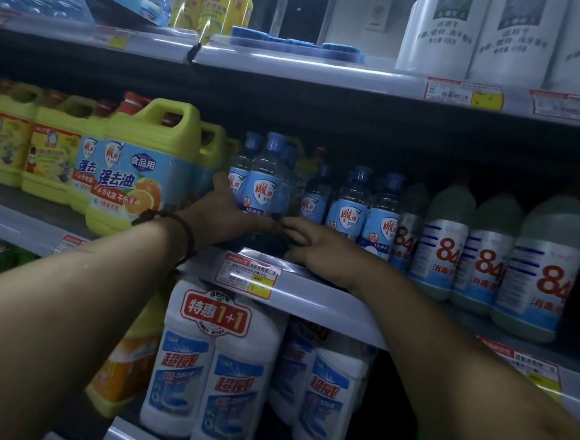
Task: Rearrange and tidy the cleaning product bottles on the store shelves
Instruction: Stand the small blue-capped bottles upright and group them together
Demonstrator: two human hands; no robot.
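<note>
- Store shelving fills the whole frame, pretty dim and a bit blurry. The middle shelf (pixel 314 292) runs across the centre with a price tag (pixel 248 277) clipped to its front rail.
- The bottles being sorted are the clear bottles with blue caps (pixel 264 180). They're standing upright mid-frame on that shelf, and a second bunch of blue-capped bottles (pixel 351 207) stands just to their right.
- The left hand (pixel 227 212), with a dark red bracelet (pixel 184 233) on the wrist, is up against the foot of the front clear bottle. The thumb (pixel 221 182) sticks up, spread well away, and its fingers (pixel 261 223) lie stretched out across the bottle's base, touching it rather than wrapped round.
- The right hand (pixel 321 249) rests on the shelf's front edge. Its fingers (pixel 293 224) are loosely bent and a little spread, with the tips almost meeting the left hand's. Can't see anything held in them.
- Yellow-green jugs (pixel 141 168) sit to the left on the same shelf.
- Pale "84" bottles (pixel 485 254) sit to the right.
- White twin-pack bottles (pixel 210 362) are on the shelf below, at centre bottom.
</note>
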